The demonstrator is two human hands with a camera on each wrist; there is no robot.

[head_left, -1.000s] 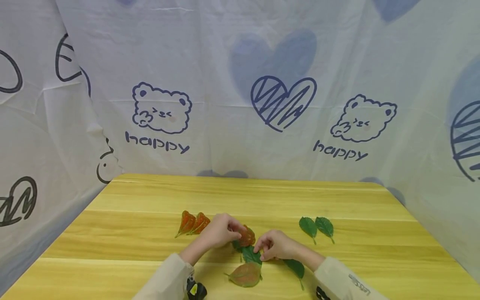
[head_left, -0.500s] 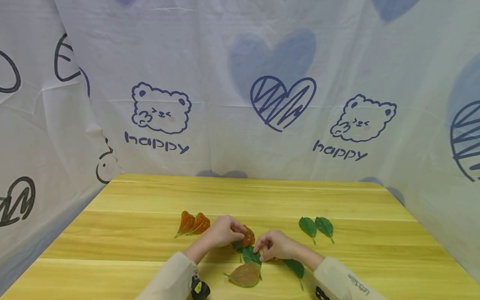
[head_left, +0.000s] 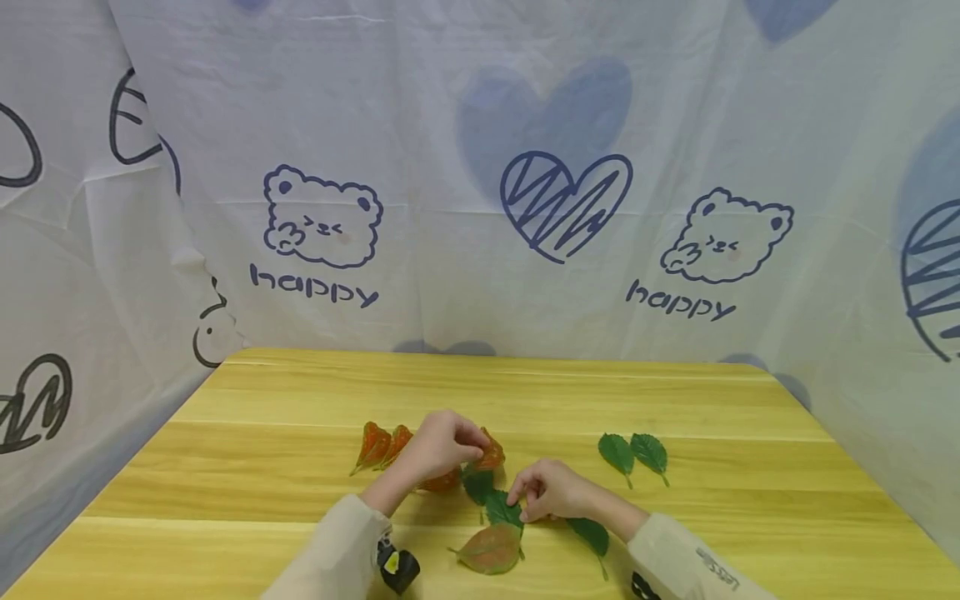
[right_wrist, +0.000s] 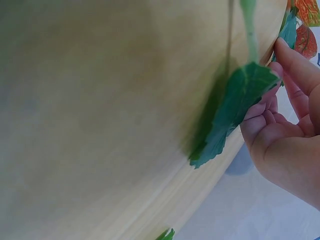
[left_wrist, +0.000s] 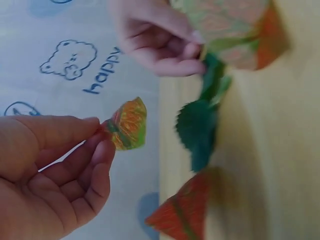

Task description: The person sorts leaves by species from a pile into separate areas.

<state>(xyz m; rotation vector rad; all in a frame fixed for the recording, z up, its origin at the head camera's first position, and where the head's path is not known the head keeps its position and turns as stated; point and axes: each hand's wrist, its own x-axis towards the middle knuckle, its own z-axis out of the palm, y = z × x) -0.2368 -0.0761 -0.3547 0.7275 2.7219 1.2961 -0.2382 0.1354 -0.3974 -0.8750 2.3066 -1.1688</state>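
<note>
My left hand (head_left: 442,446) pinches a red leaf (left_wrist: 129,125) by its stem end between thumb and forefinger, just behind a row of green leaves. The nearest green leaf (head_left: 478,485) of that row overlaps a second toothed green leaf (head_left: 498,507). Thumb and forefinger of my right hand (head_left: 555,490) pinch the edge of this second leaf, the other fingers curled in. Another red leaf (head_left: 442,482) lies partly hidden under my left wrist. In front, a reddish-brown leaf (head_left: 489,550) overlaps the row's lower end.
A dark green leaf (head_left: 591,535) lies partly beneath my right forearm. Two red leaves (head_left: 371,446) sit side by side at left, two green leaves (head_left: 617,454) at back right. A printed cloth (head_left: 450,275) hangs behind the wooden table (head_left: 675,392).
My left hand has drawn the red leaf back, away from the green row, uncovering the green leaf beneath. A red leaf now shows under the left wrist. The right hand stays in place.
</note>
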